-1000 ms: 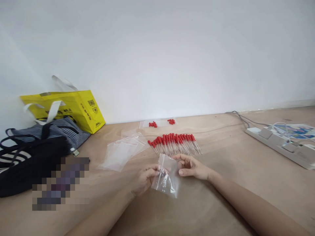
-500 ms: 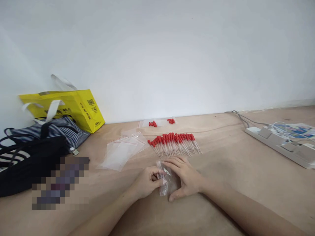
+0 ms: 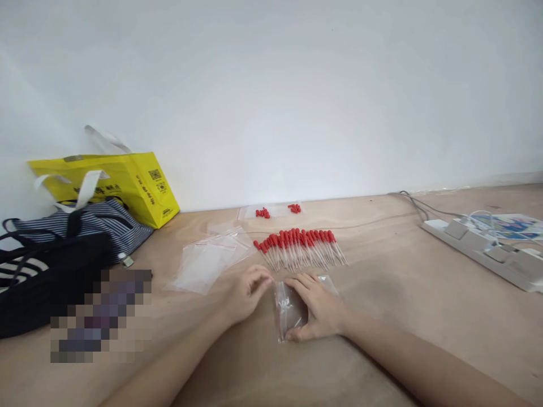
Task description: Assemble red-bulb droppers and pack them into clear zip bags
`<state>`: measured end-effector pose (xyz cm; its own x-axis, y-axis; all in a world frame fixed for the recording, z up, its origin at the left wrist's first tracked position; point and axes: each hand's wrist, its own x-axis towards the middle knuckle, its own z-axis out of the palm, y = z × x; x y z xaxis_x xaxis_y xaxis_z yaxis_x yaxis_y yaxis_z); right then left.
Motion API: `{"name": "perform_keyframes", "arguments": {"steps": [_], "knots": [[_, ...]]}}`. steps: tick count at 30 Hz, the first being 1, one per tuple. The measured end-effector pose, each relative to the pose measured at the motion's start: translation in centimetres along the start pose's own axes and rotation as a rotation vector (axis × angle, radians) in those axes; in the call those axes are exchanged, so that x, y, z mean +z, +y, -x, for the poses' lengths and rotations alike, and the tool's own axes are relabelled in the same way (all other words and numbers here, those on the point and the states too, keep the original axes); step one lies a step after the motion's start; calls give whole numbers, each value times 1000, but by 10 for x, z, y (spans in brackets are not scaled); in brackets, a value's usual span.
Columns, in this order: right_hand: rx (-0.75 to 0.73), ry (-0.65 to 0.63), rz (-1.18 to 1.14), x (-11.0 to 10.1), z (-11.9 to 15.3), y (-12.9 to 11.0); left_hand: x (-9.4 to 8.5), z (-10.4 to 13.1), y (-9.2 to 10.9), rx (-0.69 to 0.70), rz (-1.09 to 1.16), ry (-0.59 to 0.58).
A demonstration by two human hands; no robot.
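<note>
On the wooden surface (image 3: 241,367), just nearer us than the red-topped sticks (image 3: 299,243), lies a clear zip bag (image 3: 292,311) with our right hand (image 3: 322,308) over it, fingers wide, while beside its edge our left hand (image 3: 246,294) has narrowed fingers whose grip, if any, we cannot tell.

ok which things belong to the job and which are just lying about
Likely part of it: clear bag under right hand, loose bags, droppers, red tips behind

Likely lying about: yellow bag, striped bag, black bag, power strip, printed sheet
</note>
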<state>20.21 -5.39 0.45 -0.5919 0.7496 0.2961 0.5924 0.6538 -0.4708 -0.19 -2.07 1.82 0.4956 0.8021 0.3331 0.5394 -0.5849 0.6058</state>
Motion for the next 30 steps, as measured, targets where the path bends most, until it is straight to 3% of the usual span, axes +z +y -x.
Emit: {"name": "perform_keyframes", "arguments": {"steps": [2, 4, 8, 13, 19, 24, 27, 30], "knots": [[10, -11, -1, 0, 0, 1, -15, -15, -20, 32, -279, 71], [16, -21, -1, -1, 0, 1, -28, -33, -41, 43, -546, 36], [20, -25, -2, -2, 1, 2, -42, -65, -71, 80, -600, -83], [13, -10, 4, -1, 2, 6, -46, -82, -83, 149, -625, -185], [-7, -3, 27, -1, 2, 9, -49, -85, -81, 248, -622, -247], [-36, -3, 56, -1, 2, 9, -54, -82, -84, 297, -622, -205], [-33, 14, 51, -1, 2, 9, -68, -65, -86, 331, -613, -160], [-28, 22, 38, -1, 2, 9, -80, -30, -83, 348, -603, -98]]}}
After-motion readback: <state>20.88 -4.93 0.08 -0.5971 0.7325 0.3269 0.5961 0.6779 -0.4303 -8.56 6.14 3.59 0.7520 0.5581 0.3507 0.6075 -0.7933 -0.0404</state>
